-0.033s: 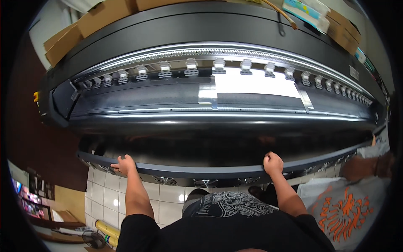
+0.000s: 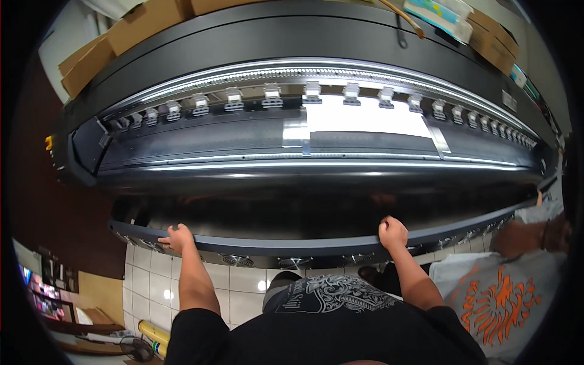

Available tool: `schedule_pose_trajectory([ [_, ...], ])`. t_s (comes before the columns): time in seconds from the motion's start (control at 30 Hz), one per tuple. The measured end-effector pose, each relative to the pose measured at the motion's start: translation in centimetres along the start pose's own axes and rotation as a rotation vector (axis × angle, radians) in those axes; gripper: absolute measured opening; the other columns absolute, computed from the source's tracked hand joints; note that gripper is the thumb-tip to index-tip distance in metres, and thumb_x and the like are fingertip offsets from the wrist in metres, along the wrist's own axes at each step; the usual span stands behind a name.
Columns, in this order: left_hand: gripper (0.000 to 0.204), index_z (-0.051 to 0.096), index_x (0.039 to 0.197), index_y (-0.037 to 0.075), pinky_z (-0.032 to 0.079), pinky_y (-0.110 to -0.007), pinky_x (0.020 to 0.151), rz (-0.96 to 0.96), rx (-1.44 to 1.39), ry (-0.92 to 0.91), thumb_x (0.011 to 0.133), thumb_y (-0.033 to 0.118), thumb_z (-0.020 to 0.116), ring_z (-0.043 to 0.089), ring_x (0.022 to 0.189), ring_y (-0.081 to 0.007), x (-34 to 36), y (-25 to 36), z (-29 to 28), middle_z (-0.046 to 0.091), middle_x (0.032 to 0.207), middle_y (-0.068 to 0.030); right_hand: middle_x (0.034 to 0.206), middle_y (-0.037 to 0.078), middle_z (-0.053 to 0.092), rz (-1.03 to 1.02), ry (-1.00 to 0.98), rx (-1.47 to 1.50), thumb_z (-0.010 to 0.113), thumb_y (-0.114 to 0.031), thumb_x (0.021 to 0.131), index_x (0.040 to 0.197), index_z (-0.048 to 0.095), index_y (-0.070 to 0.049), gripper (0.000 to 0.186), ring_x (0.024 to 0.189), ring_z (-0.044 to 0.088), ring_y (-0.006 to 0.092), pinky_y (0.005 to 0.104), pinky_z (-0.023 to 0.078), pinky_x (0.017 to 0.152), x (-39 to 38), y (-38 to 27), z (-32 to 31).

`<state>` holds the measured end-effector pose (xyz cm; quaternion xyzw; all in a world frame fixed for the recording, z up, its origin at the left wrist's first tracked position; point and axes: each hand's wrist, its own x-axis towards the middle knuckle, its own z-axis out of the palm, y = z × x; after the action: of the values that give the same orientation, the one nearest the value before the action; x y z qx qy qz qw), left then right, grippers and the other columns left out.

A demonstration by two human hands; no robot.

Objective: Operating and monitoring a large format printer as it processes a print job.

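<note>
A long dark bar with round fan grilles [image 2: 280, 244] runs across in front of me, below the front of a wide black printer [image 2: 243, 36]. Toward the bar's left end, my left hand [image 2: 179, 238] is closed over its top edge, fingers on the near side. My right hand [image 2: 393, 232] wraps the same edge right of the middle, its fingertips hidden. Between bar and printer lies a dark, glossy curved panel [image 2: 292, 201]. White sheet material [image 2: 365, 117] lies on the printer's bed under a row of pinch rollers [image 2: 272, 95].
At the right a co-worker in a grey shirt [image 2: 486, 304] has a hand [image 2: 539, 198] by the bar's far right end. Cardboard boxes [image 2: 146, 27] rest on top of the printer. A yellow roll [image 2: 154, 333] and a fan [image 2: 136, 348] are at the lower left, beside tiled floor [image 2: 155, 280].
The whole view has shifted slightly, so the printer and bar sit a little further left and up. Both hands keep the same hold on the bar.
</note>
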<state>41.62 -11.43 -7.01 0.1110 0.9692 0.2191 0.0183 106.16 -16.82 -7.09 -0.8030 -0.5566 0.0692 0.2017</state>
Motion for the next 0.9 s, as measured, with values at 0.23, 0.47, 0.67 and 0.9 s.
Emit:
schedule_pose_trajectory([
  [0.23,0.051,0.060,0.140,0.024,0.039,-0.055,0.114,0.003,0.029,-0.009,0.092,0.039,0.062,0.022,0.152,-0.0459,0.1,1.5,0.2,0.010,0.169,-0.0231,0.094,0.012,0.074,0.026,-0.005,0.011,0.059,-0.022,0.084,0.088,0.073,-0.013,0.018,0.092,0.070,0.0345,0.0484,0.055,0.084,0.9,0.1,0.4],
  [0.47,0.053,0.057,0.143,0.025,0.039,-0.056,0.114,0.006,0.059,-0.049,0.091,0.037,0.062,0.020,0.153,-0.0453,0.6,1.0,0.3,0.008,0.169,-0.0220,0.091,0.011,0.074,0.039,-0.010,0.016,0.058,-0.023,0.086,0.087,0.073,-0.012,0.018,0.092,0.070,0.0337,0.0475,0.055,0.085,0.6,-0.1,-0.3],
  [0.67,0.057,0.055,0.144,0.023,0.028,-0.056,0.120,0.016,0.136,-0.084,0.089,0.033,0.064,0.021,0.153,-0.0436,0.3,2.0,0.3,0.012,0.169,-0.0224,0.119,0.013,0.068,0.044,0.001,-0.048,0.059,-0.026,0.087,0.114,0.068,-0.013,0.032,0.107,0.067,0.0334,0.0470,0.053,0.094,0.4,0.0,-0.6],
  [0.9,0.042,0.063,0.133,0.013,0.026,-0.059,0.119,0.642,0.199,0.167,0.096,0.032,0.057,0.047,0.141,-0.0309,0.5,1.2,0.6,0.050,0.152,-0.0162,0.121,0.017,0.069,0.050,-0.351,-0.153,0.055,-0.028,0.087,0.120,0.068,-0.012,0.039,0.115,0.065,0.0339,0.0466,0.051,0.100,2.0,-0.5,-1.6],
])
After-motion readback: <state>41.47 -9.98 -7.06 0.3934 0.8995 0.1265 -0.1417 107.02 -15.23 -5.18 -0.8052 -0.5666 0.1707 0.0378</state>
